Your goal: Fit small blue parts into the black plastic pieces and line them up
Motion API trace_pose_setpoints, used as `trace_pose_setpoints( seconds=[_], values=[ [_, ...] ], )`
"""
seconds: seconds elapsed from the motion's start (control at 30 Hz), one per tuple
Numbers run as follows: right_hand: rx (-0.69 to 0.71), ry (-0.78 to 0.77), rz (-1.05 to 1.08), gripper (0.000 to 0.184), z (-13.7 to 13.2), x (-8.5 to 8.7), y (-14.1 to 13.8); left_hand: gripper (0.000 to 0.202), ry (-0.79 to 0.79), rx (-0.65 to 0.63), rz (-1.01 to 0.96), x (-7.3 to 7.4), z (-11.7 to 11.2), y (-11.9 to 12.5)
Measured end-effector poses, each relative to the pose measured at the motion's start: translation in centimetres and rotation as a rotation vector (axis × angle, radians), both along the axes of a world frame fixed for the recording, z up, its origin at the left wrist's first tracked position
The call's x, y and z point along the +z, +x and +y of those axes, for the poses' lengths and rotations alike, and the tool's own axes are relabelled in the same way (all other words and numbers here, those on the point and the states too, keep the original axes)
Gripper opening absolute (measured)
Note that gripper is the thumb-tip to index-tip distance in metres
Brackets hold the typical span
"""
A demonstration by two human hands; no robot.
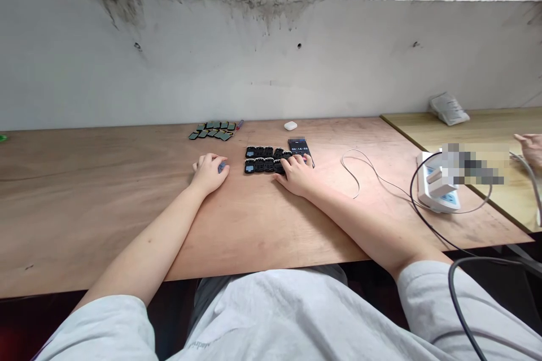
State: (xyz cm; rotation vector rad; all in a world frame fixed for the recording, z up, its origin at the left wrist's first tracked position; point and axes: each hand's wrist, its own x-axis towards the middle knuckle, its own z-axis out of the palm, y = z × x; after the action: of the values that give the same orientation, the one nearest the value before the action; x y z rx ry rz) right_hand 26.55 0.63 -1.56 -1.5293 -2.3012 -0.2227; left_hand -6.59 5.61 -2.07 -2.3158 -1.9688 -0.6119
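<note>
My left hand (208,174) rests on the table with its fingers curled round a small blue piece (221,166), mostly hidden by the fingers. To the right of it, two rows of small black plastic modules (264,165) lie side by side; the leftmost ones show light-blue faces. My right hand (297,174) lies over the right end of the front row, thumb and fingers apart and touching the modules there. Its far fingers reach the near end of a dark phone (298,145) that displays a timer. A tiny reddish thing by those fingertips is too small to name.
Several green-faced flat pieces (213,130) lie at the back, with a thin pen-like tool (240,124) beside them. Near the wall sits a white earbud case (290,126). At right are a white power strip (438,183), cables, a plastic packet (449,109) and another person's hand (531,149).
</note>
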Motion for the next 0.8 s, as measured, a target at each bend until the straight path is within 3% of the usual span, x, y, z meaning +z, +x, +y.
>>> trace_pose_setpoints(
  seconds=[0.27, 0.8],
  values=[
    [-0.016, -0.028, 0.002, 0.050, 0.26, -0.21, 0.04, 0.036, -0.049, -0.030, 0.034, 0.29, -0.22, 0.32],
    [-0.049, -0.137, -0.045, 0.067, 0.55, -0.06, -0.01, 0.037, -0.066, -0.028, 0.032, 0.38, -0.17, 0.30]
  ],
)
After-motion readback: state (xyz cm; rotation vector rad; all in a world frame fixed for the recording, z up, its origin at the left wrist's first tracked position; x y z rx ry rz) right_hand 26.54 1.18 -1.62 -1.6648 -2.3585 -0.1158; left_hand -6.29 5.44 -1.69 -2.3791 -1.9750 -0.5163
